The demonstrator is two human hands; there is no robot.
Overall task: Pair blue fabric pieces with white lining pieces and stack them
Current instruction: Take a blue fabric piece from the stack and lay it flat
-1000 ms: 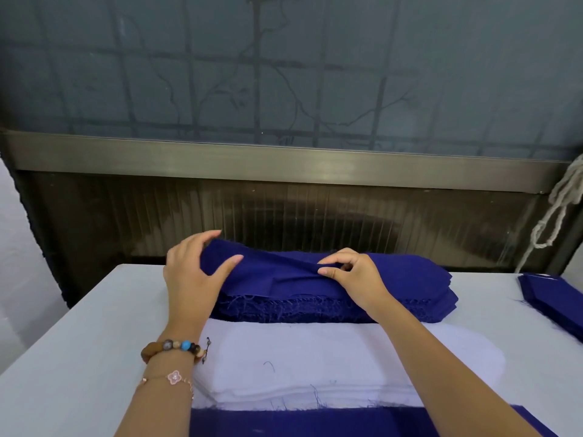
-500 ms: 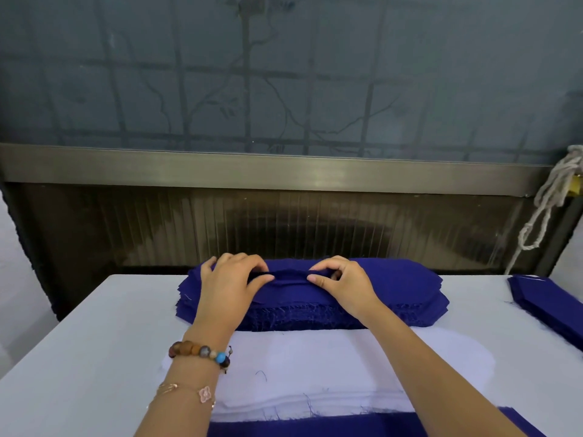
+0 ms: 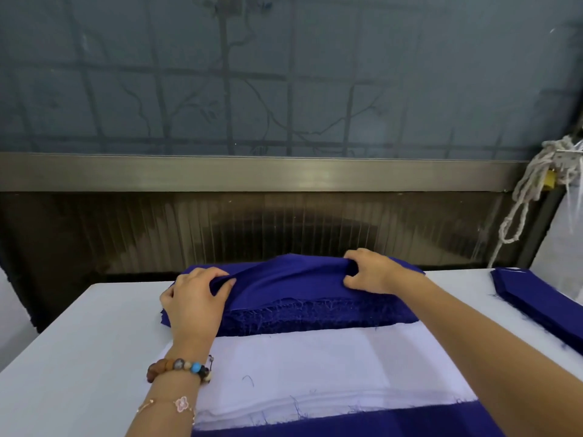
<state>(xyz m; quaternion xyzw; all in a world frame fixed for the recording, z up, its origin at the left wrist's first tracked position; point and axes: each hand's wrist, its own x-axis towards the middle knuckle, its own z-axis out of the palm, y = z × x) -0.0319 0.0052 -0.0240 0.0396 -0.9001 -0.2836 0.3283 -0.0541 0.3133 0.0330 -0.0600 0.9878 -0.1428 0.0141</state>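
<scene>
In the head view, a thick pile of dark blue fabric pieces with frayed edges (image 3: 315, 313) lies at the far side of the pale counter (image 3: 79, 342). Just in front of it, touching its near edge, is a flat pile of white lining pieces (image 3: 299, 364). The left hand (image 3: 195, 301), with a beaded bracelet (image 3: 179, 369) on its wrist, has its fingers curled and pinches the left end of the top blue piece (image 3: 284, 279). The right hand (image 3: 375, 272) pinches the same piece nearer its right end, so the cloth rises in a ridge between them, partly lifted off the pile. A strip of blue cloth (image 3: 347, 421) shows at the bottom edge, seemingly under the white pile. Another low blue pile (image 3: 536, 294) sits well apart at the right of the counter. Whether either holds finished pairs cannot be told, since no white layer shows in them. Judging by the height of both main piles, the pairing looks far from done. This step is only the peeling of one blue piece, which is not yet laid on any lining.
</scene>
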